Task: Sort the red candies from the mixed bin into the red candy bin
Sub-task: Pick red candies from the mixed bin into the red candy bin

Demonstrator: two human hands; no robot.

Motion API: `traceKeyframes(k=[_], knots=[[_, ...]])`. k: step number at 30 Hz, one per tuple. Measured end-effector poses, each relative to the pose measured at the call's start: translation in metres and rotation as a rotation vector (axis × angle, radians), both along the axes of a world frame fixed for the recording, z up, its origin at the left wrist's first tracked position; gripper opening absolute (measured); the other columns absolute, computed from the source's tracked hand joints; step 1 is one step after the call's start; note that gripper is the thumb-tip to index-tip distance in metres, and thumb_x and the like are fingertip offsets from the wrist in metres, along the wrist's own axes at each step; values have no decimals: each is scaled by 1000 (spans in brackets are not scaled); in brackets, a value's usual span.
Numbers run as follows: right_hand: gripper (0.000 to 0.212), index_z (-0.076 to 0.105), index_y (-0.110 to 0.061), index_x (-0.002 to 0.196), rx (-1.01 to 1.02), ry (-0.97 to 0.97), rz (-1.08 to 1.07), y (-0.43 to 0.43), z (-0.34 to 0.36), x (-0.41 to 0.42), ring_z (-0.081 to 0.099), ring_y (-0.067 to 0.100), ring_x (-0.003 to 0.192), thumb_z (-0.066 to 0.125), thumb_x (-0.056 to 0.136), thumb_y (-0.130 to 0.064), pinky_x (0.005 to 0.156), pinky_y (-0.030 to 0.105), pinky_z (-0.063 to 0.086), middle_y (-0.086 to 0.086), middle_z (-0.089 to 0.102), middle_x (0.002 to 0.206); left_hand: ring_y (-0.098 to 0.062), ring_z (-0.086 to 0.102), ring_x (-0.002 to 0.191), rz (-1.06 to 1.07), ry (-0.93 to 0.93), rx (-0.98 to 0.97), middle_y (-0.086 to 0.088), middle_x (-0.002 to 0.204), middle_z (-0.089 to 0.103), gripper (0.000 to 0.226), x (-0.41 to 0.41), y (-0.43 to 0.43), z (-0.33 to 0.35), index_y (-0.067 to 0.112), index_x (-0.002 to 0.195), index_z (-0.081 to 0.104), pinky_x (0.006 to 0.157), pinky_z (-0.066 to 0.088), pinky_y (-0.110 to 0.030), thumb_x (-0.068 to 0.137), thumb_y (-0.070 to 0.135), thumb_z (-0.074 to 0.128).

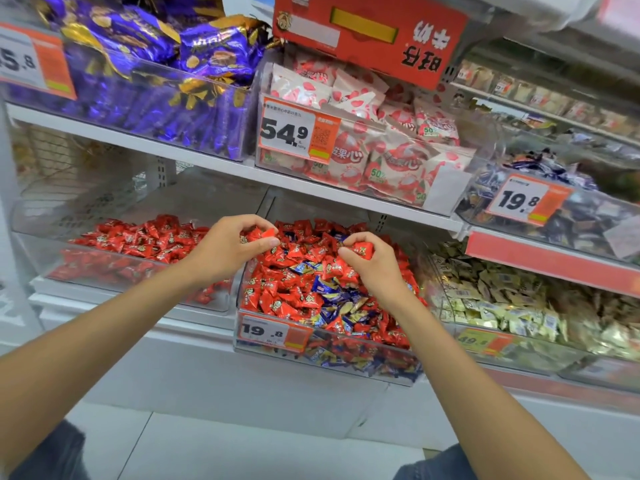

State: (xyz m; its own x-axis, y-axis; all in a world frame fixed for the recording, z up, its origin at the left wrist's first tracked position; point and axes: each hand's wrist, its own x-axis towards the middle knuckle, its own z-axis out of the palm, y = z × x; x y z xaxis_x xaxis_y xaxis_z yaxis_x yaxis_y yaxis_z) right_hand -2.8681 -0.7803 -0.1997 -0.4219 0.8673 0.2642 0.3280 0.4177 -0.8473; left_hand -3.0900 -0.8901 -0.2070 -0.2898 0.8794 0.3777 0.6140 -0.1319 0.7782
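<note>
Nearest me are the denim knees [52,455] at the bottom edge. Both bare forearms run up from there toward the lower shelf [131,337].

The red candies [277,299] look like small pillow packs in glossy foil. I'd judge them very light, crinkly and a bit slippery, with a firm sweet inside that a pinch won't hurt. I'd take each one across its plump middle or by a crimped end, with fingertips only. I'd also lift straight up, because the loose heap will likely slide when disturbed.

From the left, the red candy bin [41,251] is a clear tub partly filled with red wrappers and nothing else that I can see. Over the spot where it meets its neighbour, the left hand [228,244] is curled and pinches a red piece [268,233] between thumb and fingertips. I cannot tell whether more are tucked in the palm.

Next is the mixed bin [346,358], heaped with red sweets and blue candies [329,289] jumbled together, with a price tag [273,332] on its front. Plenty of red is left in it, so I reckon the sorting is far from done. Above its middle the right hand [372,268] is curled too, nipping a second red sweet [363,250] at the fingertips. Furthest right is a bin of pale wrapped sweets [502,299].
</note>
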Motion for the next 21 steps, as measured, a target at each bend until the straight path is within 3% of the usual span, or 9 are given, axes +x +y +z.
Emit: traceKeyframes(k=[2, 4, 7, 9, 12, 15, 18, 20, 21], knots=[[4, 63, -20, 93, -4, 9, 26, -5, 1, -7, 49, -10, 49, 66, 90, -21, 56, 14, 40, -6, 65, 110, 1, 61, 72, -14, -14, 23, 8, 86, 70, 10, -6, -3, 4, 25, 95, 68, 68, 45, -15, 85, 25, 68], [6, 62, -26, 88, 34, 17, 56, -13, 6, -19, 48, -13, 50, 68, 88, -23, 63, 19, 37, -6, 66, 106, 8, 56, 57, -9, -15, 47, 12, 73, 67, 9, -21, -8, 9, 23, 93, 67, 57, 38, -6, 85, 21, 69], [7, 63, -14, 90, 134, 70, 146, -29, 17, -46, 47, 4, 59, 68, 87, -13, 62, 16, 39, -3, 63, 89, 8, 50, 48, 47, -10, 57, 20, 58, 62, 7, -60, -17, 11, 19, 91, 68, 50, 36, -5, 84, 17, 70], [7, 62, -12, 90, 163, 78, 217, -37, 24, -74, 42, 10, 56, 68, 87, -10, 54, 16, 36, -3, 59, 79, 6, 49, 49, 111, -3, 41, 15, 59, 62, 7, -93, -23, 9, 19, 91, 69, 51, 36, -6, 84, 20, 71], [10, 63, -16, 89, 250, -17, 312, -38, 21, -128, 47, 2, 58, 70, 85, -11, 59, 15, 39, -10, 59, 75, 5, 50, 50, 219, 28, 15, 11, 68, 62, 11, -141, -30, -2, 18, 94, 69, 52, 37, -7, 84, 23, 71], [15, 61, -22, 87, 310, -85, 362, -31, 11, -182, 51, 5, 66, 72, 83, -13, 68, 20, 42, -6, 62, 77, -1, 51, 56, 327, 94, -24, 8, 75, 62, 14, -181, -34, -15, 17, 98, 66, 53, 36, -7, 86, 25, 69], [15, 60, -24, 88, 309, -146, 368, -17, -1, -231, 49, 7, 62, 72, 83, -17, 65, 23, 41, 3, 62, 75, -3, 55, 65, 357, 110, -81, 9, 79, 61, 14, -212, -34, -26, 21, 100, 63, 54, 36, -7, 88, 27, 66], [18, 62, -24, 98, 253, -245, 373, -8, -9, -258, 52, 7, 68, 73, 84, -24, 67, 22, 41, 0, 62, 81, -16, 63, 85, 290, 150, -180, 9, 88, 63, 23, -226, -33, -31, 20, 106, 65, 66, 39, -11, 86, 29, 68], [29, 62, -23, 109, 209, -339, 410, -5, -13, -268, 55, 7, 79, 73, 84, -31, 74, 20, 42, -1, 63, 91, -20, 61, 101, 252, 200, -249, 5, 101, 64, 31, -231, -31, -34, 18, 112, 65, 77, 41, -17, 84, 32, 69]])
